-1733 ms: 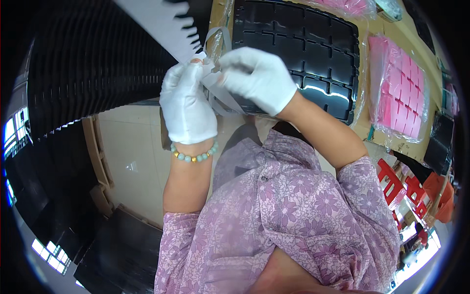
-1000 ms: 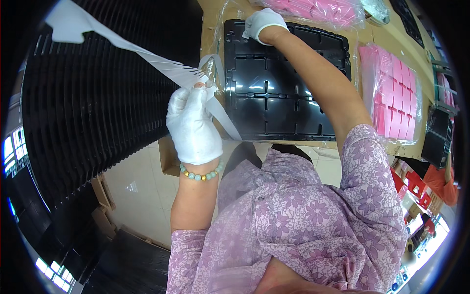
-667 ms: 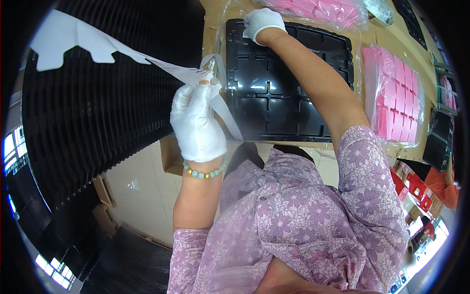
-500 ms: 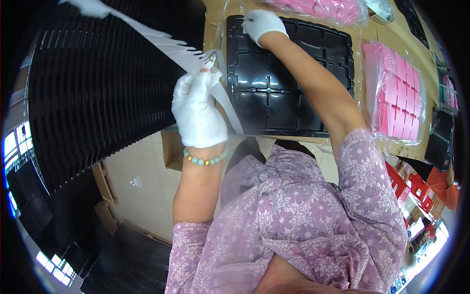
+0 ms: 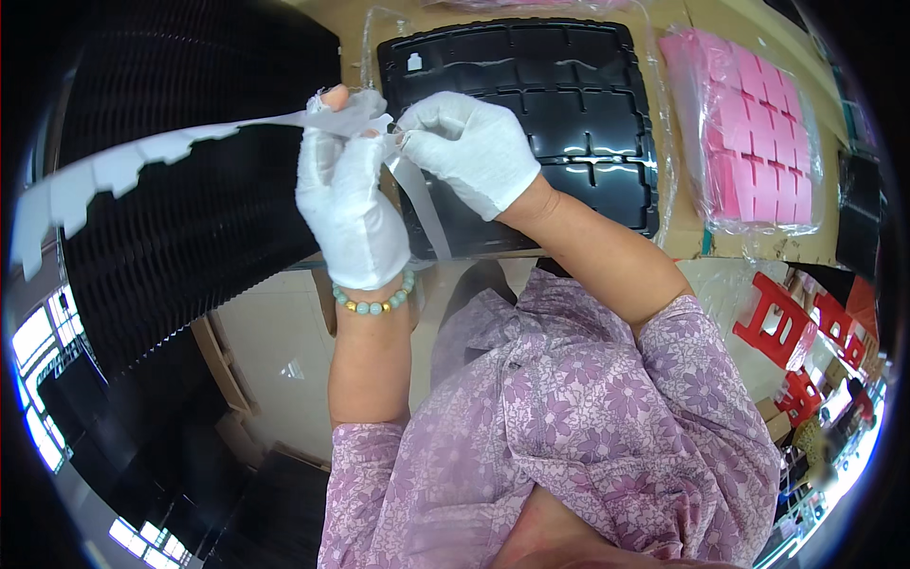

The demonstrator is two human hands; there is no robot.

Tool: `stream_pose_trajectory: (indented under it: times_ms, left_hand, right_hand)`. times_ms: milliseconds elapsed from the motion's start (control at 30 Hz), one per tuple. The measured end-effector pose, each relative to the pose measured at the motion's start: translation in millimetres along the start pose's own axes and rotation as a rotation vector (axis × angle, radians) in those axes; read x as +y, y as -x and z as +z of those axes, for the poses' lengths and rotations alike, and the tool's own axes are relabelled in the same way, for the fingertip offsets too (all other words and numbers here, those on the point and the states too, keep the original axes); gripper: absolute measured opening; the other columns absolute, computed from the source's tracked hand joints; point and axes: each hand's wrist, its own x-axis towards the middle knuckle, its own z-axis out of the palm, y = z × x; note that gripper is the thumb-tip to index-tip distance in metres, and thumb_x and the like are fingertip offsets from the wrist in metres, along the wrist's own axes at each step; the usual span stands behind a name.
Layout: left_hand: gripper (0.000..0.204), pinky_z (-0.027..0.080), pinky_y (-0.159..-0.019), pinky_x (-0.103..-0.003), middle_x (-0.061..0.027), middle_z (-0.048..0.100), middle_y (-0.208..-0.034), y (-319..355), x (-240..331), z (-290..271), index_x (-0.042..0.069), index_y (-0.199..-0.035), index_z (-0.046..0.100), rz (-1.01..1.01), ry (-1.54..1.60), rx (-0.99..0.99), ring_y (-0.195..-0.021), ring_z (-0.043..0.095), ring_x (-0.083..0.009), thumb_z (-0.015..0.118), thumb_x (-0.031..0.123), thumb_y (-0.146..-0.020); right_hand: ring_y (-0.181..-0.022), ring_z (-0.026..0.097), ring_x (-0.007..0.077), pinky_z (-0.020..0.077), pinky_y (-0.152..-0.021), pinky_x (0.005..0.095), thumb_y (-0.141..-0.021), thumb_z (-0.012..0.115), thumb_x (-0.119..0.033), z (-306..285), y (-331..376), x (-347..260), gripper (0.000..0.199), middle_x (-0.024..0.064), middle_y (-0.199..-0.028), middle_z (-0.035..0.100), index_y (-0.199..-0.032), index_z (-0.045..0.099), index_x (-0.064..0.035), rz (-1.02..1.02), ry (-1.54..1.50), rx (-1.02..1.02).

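Gloves on both hands: left hand (image 5: 349,204) is closed on the white toothed strip (image 5: 142,156), held up above the counter (image 5: 697,251); right hand (image 5: 474,147) pinches its end beside the left fingers. Better to peel slowly, strip taut, over the black tray (image 5: 578,104).

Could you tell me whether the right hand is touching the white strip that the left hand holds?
Touching. The head view shows the right hand pinching the white strip right beside the left hand, with no gap visible.
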Motion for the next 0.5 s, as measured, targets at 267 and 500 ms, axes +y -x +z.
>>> stream_pose_trajectory:
  times_ms: [267,500]
  left_hand:
    - [0.024,0.05,-0.086,-0.03,-0.0107,0.065,-0.107,2,-8,21,-0.002,-0.112,0.063,-0.077,-0.081,0.107,-0.097,0.063,-0.0193,0.06,0.012,-0.093]
    - [0.027,0.044,-0.098,-0.035,-0.0143,0.064,-0.114,3,-14,2,-0.003,-0.115,0.061,-0.065,-0.102,0.132,-0.106,0.06,-0.0238,0.054,0.016,-0.096]
  right_hand:
    - [-0.067,0.061,0.0257,0.0496,-0.065,0.0362,-0.068,0.072,-0.012,-45,13,-45,0.009,0.008,-0.071,0.063,-0.077,0.069,-0.0127,-1.005,0.676,0.005]
    - [-0.091,0.068,0.0299,0.0465,-0.092,0.0379,-0.07,0.075,-0.043,-216,-62,-39,0.032,0.0118,-0.083,0.072,-0.079,0.076,-0.0122,-0.047,1.367,-0.031]
